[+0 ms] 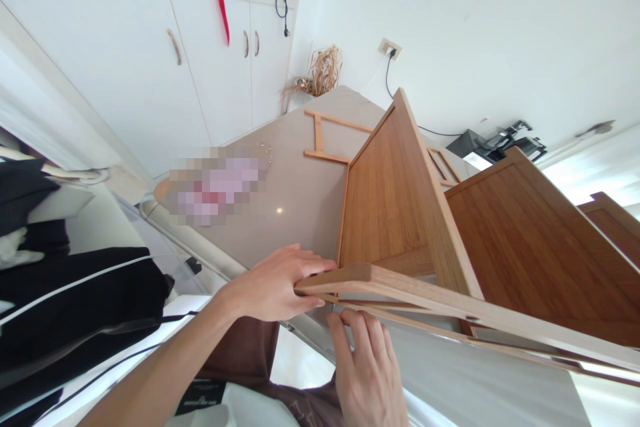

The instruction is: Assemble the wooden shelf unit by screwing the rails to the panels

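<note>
My left hand (pixel 280 283) grips the near end of a light-brown wooden frame (pixel 400 290), fingers over its top and thumb beneath. Just under that end, my right hand (pixel 367 367) is closed, its fingertips together at the frame's lower rail. A thin metal bit shows by these fingertips, too small to name, and what they hold is hidden. A wooden panel (pixel 387 207) with a raised edge stands upright against the frame. Behind it to the right is a second, darker wooden panel (pixel 545 227), partly covered by the first.
On the beige tabletop (pixel 300 213) lie a ladder-like wooden piece (pixel 319 133), several small metal fittings (pixel 267 150) and a blurred patch. White cabinets (pixel 125 47) stand beyond on the left. Dark clothes (pixel 100 307) fill the lower left. A black machine (pixel 500 143) sits at the right.
</note>
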Available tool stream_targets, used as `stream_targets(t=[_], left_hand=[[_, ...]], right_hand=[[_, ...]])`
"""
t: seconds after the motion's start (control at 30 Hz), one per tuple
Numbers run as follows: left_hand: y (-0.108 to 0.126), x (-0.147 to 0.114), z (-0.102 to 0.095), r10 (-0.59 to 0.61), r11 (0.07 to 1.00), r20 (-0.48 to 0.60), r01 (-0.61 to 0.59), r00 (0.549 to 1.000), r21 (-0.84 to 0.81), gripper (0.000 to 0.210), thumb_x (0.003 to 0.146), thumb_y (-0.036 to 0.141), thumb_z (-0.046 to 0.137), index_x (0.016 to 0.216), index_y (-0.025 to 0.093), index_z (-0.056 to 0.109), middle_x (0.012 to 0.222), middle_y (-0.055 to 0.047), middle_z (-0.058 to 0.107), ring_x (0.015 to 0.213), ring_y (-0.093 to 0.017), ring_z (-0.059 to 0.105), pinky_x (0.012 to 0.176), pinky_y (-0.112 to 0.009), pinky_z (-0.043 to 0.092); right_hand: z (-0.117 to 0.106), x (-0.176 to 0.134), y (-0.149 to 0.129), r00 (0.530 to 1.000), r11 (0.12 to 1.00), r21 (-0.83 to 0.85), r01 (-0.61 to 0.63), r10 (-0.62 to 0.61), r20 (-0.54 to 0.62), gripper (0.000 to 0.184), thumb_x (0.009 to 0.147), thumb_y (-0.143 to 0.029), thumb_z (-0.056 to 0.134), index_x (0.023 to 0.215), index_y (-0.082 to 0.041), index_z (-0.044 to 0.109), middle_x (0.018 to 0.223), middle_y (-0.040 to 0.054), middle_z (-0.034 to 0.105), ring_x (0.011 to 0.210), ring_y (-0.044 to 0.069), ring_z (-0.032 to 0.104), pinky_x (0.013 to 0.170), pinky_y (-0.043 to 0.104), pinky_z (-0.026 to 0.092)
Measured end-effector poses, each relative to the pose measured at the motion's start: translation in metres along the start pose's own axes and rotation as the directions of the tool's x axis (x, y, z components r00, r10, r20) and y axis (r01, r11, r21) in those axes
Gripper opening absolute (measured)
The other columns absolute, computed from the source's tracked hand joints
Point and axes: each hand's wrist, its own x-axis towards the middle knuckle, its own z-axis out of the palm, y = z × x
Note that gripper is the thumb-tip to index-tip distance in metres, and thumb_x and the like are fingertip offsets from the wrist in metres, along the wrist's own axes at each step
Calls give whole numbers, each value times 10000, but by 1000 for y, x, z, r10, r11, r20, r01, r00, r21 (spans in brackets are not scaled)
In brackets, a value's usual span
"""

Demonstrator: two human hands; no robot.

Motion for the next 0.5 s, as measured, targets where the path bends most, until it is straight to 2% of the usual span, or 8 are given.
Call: stream_targets(t=[0.2,0.5], left_hand=[[-1,-1,1,-12,1000,-1,12,1000,-18,457,947,456,580,1388,356,516,1228,18,703,1147,-228,618,1027,-365,387],[-1,-1,1,-1,1000,-4,1,1000,-27,452,947,452,577,1383,343,523,1217,3,706,1116,-226,629,1022,-370,390]], right_hand=[[-3,-1,-1,998,998,31,-59,58,26,328,969,-62,357,1095,-139,651,1014,117,609,933,236,539,784,363,429],[-1,0,-4,1000,1000,-18,15,-15,12,366,989,-89,314,1107,-110,659,996,124,607,918,241,531,787,367,424]])
